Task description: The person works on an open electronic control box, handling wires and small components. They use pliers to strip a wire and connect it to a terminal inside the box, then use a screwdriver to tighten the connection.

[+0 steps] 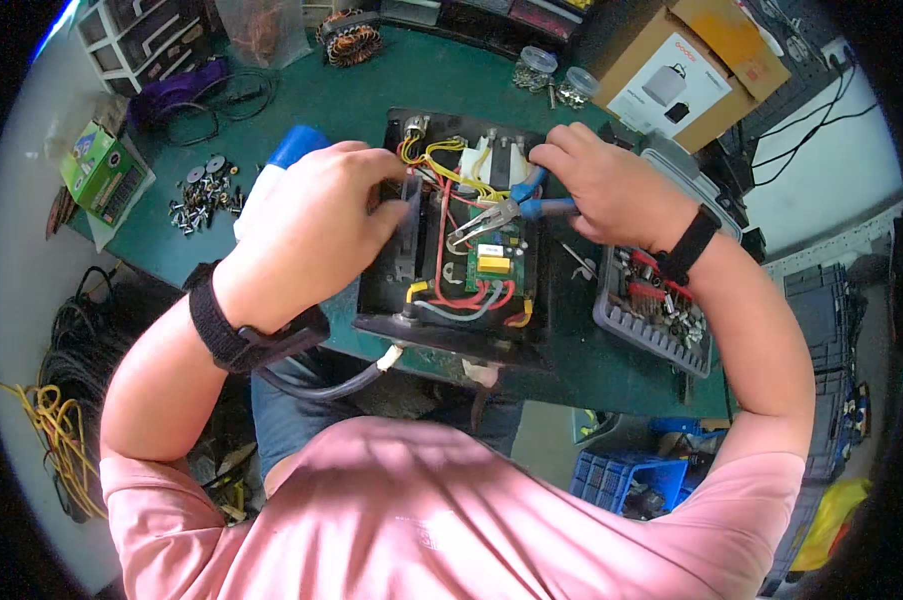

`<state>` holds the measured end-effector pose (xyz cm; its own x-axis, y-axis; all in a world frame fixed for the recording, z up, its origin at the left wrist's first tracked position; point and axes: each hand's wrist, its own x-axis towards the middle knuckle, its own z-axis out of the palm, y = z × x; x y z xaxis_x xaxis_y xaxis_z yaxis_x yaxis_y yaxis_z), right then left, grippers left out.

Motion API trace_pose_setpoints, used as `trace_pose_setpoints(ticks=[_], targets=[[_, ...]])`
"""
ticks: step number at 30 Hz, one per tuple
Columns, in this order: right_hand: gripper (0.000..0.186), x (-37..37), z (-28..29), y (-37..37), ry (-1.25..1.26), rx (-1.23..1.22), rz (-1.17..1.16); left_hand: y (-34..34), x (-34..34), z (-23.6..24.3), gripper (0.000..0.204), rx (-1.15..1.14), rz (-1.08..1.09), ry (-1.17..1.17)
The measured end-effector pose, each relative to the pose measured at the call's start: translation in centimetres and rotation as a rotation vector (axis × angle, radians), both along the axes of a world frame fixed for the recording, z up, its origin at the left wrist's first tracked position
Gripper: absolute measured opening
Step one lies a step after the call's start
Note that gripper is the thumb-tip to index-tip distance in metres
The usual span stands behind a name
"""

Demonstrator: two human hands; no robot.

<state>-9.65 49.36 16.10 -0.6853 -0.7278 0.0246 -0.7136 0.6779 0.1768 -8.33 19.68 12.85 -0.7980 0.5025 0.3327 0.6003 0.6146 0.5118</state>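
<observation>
A black metal chassis [371, 290] lies open on the green table in front of me. Red and yellow wires [446, 160] run through it, and a green circuit board [491, 262] with a yellow component sits at its right. My right hand [596, 185] grips the blue handles of needle-nose pliers [491, 218]. Their jaws point left and down, above the wires and board. At the chassis's upper left side, my left hand [331, 215] has its fingers curled near the wires; what lies between them is hidden. A thick black cable [331, 388] leaves the chassis's near edge.
Loose screws [206, 200] lie at the left, by a green box [101, 175]. A blue-capped white bottle [296, 147] stands behind my left hand. On the right are a grey parts case [656, 345] and a cardboard box [691, 75]. A copper-wound coil [349, 40] sits farther back.
</observation>
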Motion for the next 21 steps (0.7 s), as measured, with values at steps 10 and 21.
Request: trace_pose_setpoints(ticks=[10, 21], targets=[[0.041, 4.5, 0.6, 2.3, 0.229, -0.056, -0.182, 4.2, -1.5, 0.5, 0.021, -0.354, -0.415, 0.078], [0.047, 23.1, -2.4, 4.0, 0.167, -0.675, -0.766, 5.6, -3.6, -0.8, 0.014, -0.492, -0.571, 0.187]])
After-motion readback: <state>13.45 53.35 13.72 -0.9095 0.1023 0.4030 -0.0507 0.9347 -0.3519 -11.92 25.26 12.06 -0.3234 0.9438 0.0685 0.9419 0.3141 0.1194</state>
